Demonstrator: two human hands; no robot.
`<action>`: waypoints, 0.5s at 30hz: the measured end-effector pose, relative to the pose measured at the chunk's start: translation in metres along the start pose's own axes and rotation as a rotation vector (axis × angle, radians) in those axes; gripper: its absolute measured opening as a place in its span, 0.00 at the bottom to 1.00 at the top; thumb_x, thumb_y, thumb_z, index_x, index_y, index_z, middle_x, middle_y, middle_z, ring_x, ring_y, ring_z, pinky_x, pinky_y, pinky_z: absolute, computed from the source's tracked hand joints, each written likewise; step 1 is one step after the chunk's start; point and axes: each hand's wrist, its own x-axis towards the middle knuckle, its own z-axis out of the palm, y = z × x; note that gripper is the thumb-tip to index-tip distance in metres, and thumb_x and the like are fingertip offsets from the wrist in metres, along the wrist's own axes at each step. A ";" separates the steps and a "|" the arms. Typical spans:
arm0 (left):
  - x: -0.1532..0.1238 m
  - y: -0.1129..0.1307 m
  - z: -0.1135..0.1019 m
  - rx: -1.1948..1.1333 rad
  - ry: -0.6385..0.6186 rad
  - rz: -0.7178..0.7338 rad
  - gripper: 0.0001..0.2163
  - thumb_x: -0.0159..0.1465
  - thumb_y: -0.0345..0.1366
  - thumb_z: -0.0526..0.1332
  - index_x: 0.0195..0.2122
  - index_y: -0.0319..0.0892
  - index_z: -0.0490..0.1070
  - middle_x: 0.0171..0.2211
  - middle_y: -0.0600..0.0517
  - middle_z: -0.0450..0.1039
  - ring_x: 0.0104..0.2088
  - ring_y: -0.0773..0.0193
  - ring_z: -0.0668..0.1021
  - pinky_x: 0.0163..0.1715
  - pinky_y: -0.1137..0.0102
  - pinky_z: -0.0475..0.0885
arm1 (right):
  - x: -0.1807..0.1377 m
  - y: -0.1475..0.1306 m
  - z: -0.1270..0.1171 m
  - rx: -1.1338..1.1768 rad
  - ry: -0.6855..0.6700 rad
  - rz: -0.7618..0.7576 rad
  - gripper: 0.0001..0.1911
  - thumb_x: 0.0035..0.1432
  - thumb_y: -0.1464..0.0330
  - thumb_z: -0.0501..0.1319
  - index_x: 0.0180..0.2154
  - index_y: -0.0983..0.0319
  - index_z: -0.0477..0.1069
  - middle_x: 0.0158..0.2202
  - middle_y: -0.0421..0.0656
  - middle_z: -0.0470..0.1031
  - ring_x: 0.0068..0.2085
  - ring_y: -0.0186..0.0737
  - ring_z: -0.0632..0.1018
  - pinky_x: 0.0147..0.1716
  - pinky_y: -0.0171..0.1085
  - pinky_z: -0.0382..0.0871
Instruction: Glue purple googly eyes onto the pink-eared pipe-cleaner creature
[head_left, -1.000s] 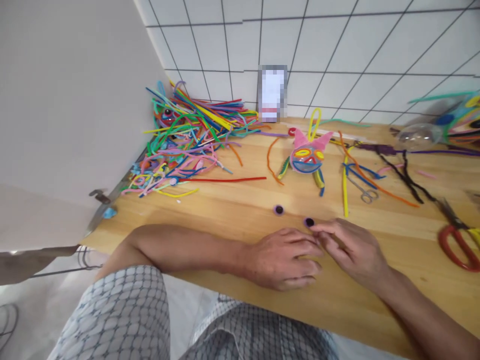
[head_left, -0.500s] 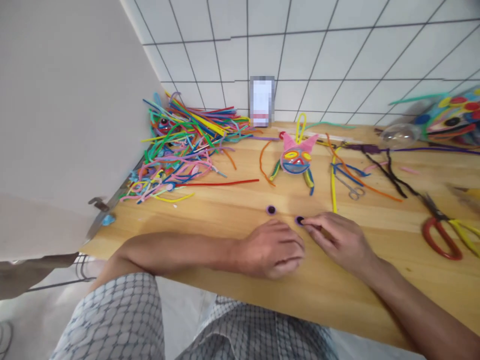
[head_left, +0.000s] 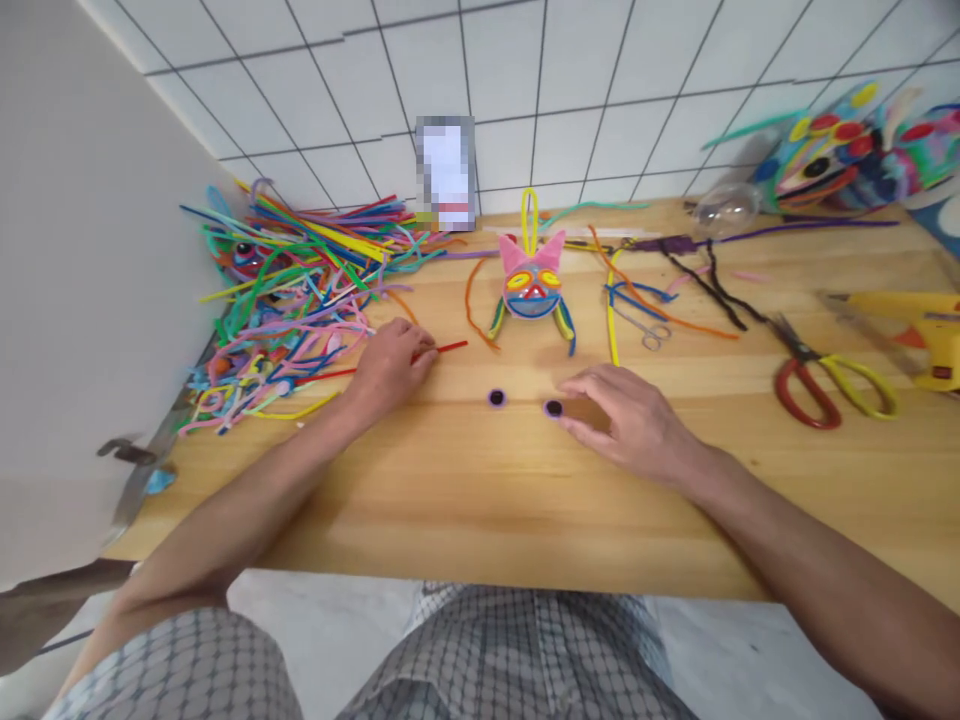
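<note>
My left hand (head_left: 394, 368) rests on the table at the edge of the pipe cleaner pile, its bent fingers closed over a red pipe cleaner (head_left: 453, 347) whose tip sticks out past them. Thumb and fingers of my right hand (head_left: 626, 420) are parted beside a googly eye with a purple rim (head_left: 553, 408), which lies flat on the wood. Left of it lies a matching googly eye (head_left: 496, 398). Behind both stands a clear-bodied figure (head_left: 531, 290) with pink ears, yellow-ringed eyes, a yellow loop on top and green-and-blue legs.
A tangle of colourful pipe cleaners (head_left: 300, 270) fills the left side. A phone (head_left: 448, 172) leans on the tiled wall. Small scissors (head_left: 656, 337), larger red-and-yellow scissors (head_left: 808, 392), a yellow glue gun (head_left: 934, 335), a clear ball (head_left: 726, 210) and decorated figures (head_left: 817, 165) lie rightward.
My left hand has moved from the near middle leftward and away from me onto the red pipe cleaner. My right fingers have spread from the googly eye. The view has shifted right.
</note>
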 end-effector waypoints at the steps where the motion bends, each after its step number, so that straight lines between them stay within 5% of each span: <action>1: 0.000 -0.002 0.004 0.004 -0.006 0.018 0.09 0.73 0.39 0.60 0.42 0.42 0.77 0.42 0.43 0.78 0.47 0.49 0.78 0.52 0.54 0.76 | 0.000 0.001 0.002 -0.011 -0.029 0.011 0.13 0.69 0.66 0.68 0.54 0.58 0.76 0.48 0.51 0.85 0.50 0.54 0.85 0.51 0.53 0.81; 4: -0.002 -0.004 0.009 -0.014 0.020 0.055 0.10 0.74 0.39 0.58 0.38 0.44 0.76 0.39 0.45 0.77 0.45 0.50 0.78 0.51 0.54 0.75 | -0.001 0.005 0.008 -0.029 -0.108 0.019 0.15 0.67 0.66 0.69 0.55 0.58 0.76 0.51 0.52 0.84 0.52 0.57 0.83 0.52 0.55 0.81; 10: -0.019 0.009 0.005 -0.161 0.073 0.191 0.13 0.77 0.45 0.59 0.46 0.41 0.76 0.42 0.46 0.77 0.45 0.53 0.78 0.51 0.56 0.76 | 0.002 0.006 0.014 -0.043 -0.139 0.009 0.06 0.71 0.69 0.67 0.49 0.60 0.78 0.45 0.50 0.82 0.47 0.51 0.81 0.48 0.50 0.79; 15: -0.033 0.041 0.008 -0.275 -0.090 0.298 0.16 0.73 0.50 0.64 0.53 0.44 0.76 0.48 0.45 0.79 0.48 0.51 0.81 0.52 0.56 0.78 | 0.004 0.004 0.015 -0.043 -0.135 0.006 0.03 0.71 0.70 0.65 0.45 0.60 0.78 0.43 0.48 0.81 0.46 0.49 0.79 0.49 0.48 0.77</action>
